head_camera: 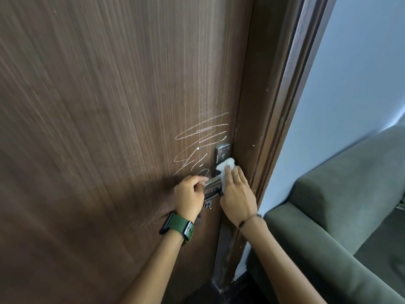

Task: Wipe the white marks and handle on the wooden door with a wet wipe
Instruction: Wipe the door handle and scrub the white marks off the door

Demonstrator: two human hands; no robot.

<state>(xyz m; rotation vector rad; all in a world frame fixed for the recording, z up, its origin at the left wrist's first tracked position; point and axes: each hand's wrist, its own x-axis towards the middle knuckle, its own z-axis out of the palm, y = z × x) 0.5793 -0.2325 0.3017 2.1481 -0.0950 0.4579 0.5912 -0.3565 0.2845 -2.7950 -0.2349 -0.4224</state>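
So, head cam view: the left hand has its fingers curled around the free end of the metal handle, gripping it. The right hand is pretty flat, fingers straight and close together, pressing a white wet wipe against the metal lock plate right above the handle's base. The wipe bunches out past the fingertips. The white marks are scribbled on the wooden door just left of and above the plate, untouched by either hand. Green watch on the left wrist, thin bracelet on the right. A green sofa sits off to the right past the door frame.
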